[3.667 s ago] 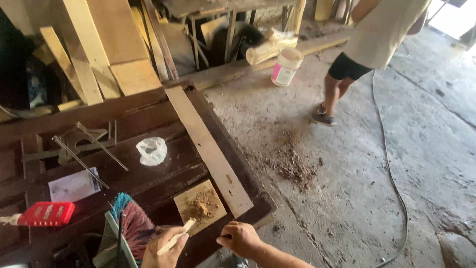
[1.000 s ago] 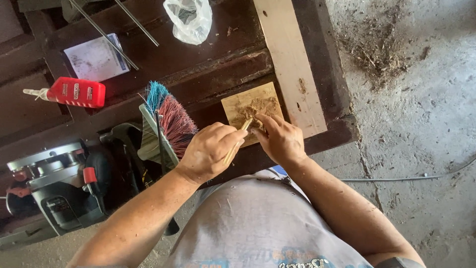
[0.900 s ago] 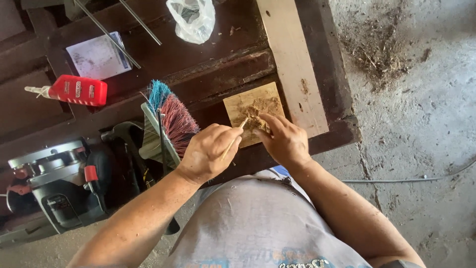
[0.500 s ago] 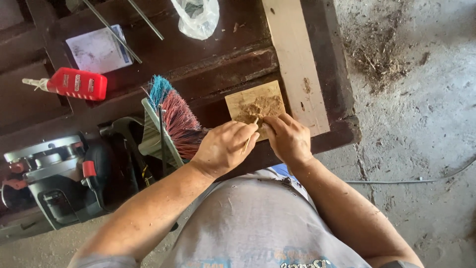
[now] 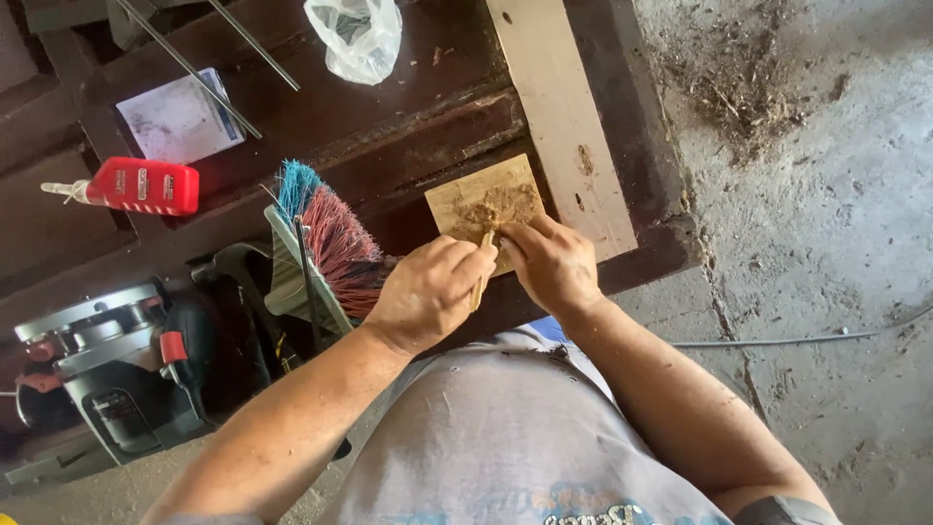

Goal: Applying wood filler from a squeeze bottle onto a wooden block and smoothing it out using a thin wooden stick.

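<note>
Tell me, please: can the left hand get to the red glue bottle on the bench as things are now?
Probably yes, but not directly. The left hand is closed around a small wooden stick, and the upright brush stands between it and the red glue bottle. It would have to pass over the bristles.

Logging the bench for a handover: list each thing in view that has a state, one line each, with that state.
left hand: closed around a thin wooden stick
right hand: fingers bent, tips on the small board
small board: flat on the bench, sawdust mix piled on it
red bottle: lying on its side, nozzle pointing left
plastic bag: crumpled, lying loose
brush: lying down, bristles splayed
circular saw: resting, untouched
</note>
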